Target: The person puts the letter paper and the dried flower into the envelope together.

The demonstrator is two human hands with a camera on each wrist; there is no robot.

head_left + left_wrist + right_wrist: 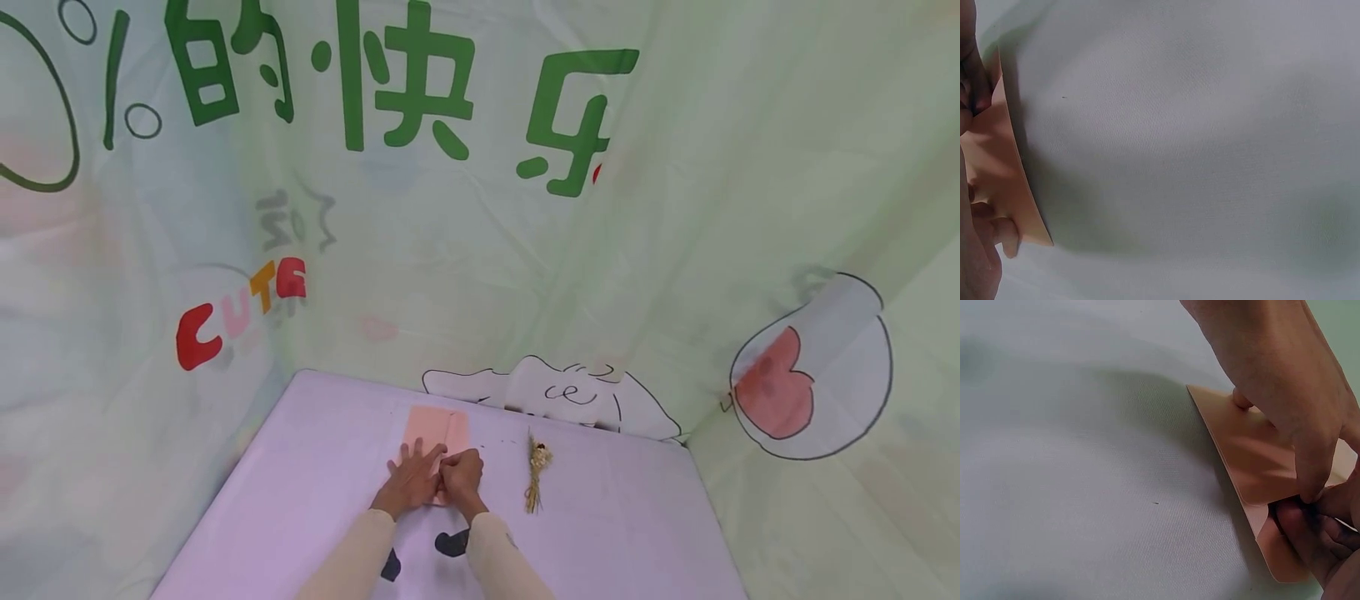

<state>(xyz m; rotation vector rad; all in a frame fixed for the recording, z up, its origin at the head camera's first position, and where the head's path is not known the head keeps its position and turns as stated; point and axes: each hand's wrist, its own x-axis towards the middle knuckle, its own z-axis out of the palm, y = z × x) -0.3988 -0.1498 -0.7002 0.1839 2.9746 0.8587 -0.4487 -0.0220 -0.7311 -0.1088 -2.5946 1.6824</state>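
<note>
A pink paper envelope lies flat on the table, with a fold line running along its length. My left hand presses on it with spread fingers, its thumb reaching the right hand. Close beside it, my right hand has curled fingers and pinches the paper near the envelope's near end. In the right wrist view, the envelope has a gap by the right fingers; the dark inside is mostly hidden. The left wrist view shows only one edge of the envelope.
A small dried flower bunch lies right of the hands on the lilac table. Dark printed shapes show near the forearms. Printed cloth walls enclose the table's back and sides.
</note>
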